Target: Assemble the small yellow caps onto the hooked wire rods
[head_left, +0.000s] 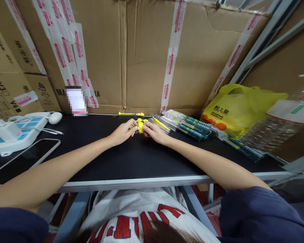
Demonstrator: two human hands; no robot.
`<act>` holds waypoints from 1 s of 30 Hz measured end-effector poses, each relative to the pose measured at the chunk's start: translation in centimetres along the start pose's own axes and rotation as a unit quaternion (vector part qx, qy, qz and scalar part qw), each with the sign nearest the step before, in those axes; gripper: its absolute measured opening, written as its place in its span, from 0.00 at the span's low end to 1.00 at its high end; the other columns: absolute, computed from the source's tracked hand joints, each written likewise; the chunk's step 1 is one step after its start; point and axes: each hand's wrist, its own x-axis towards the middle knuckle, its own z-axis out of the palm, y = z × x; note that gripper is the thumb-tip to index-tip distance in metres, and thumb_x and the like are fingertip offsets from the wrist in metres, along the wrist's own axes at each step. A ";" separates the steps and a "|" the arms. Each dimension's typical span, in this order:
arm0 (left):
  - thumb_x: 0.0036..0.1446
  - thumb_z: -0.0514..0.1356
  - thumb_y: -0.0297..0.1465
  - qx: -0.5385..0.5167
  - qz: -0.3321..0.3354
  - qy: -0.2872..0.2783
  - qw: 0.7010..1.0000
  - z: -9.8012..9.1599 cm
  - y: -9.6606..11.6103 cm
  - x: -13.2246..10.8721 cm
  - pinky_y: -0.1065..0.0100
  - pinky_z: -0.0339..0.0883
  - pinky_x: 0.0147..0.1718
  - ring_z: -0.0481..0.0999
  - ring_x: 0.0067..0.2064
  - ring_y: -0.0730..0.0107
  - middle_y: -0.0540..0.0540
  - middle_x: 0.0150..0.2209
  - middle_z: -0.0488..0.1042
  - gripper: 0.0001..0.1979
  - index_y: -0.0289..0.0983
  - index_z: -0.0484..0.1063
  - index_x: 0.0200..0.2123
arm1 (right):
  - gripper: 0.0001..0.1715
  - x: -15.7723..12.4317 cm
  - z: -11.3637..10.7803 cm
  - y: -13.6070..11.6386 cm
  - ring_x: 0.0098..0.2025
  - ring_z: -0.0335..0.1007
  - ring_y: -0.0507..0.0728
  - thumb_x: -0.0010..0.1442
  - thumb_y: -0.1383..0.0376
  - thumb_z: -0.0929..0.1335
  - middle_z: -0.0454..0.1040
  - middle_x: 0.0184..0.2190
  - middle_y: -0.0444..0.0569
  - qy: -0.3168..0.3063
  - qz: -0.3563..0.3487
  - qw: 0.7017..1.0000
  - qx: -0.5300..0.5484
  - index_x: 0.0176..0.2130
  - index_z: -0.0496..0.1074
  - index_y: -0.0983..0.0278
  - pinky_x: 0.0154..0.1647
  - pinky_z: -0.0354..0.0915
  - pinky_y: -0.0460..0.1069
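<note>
My left hand [124, 132] and my right hand [155, 133] meet at the middle of the black table [131, 158]. Between them is a cluster of small yellow plastic pieces [140, 125], with thin metal wire showing below it. Both hands have curled, pinching fingers on the yellow pieces; the fingertips partly hide what each one holds. Just behind lies a slim yellow tool with a wire hook end [130, 114]. Right beside my right hand are thin metal rods and yellow sticks [162, 123] in a loose bundle.
Green-and-white printed packs [192, 124], a yellow plastic bag [238, 108] and a clear plastic bottle [276, 125] occupy the right side. At left are a white power strip [22, 133] and a phone [27, 153]. Another phone [76, 101] leans against the tall cardboard [147, 60].
</note>
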 end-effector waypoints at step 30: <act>0.67 0.49 0.40 0.039 0.040 -0.029 0.998 -0.2 -0.2 0.1 0.69 0.62 0.37 0.71 0.33 0.70 0.50 0.31 0.72 0.12 0.38 0.64 0.39 | 0.29 -0.1 -0.4 -0.6 0.30 0.61 0.52 0.69 0.46 0.55 0.65 0.25 0.44 -0.056 -0.062 0.989 -0.121 0.30 0.64 0.63 0.36 0.57 0.48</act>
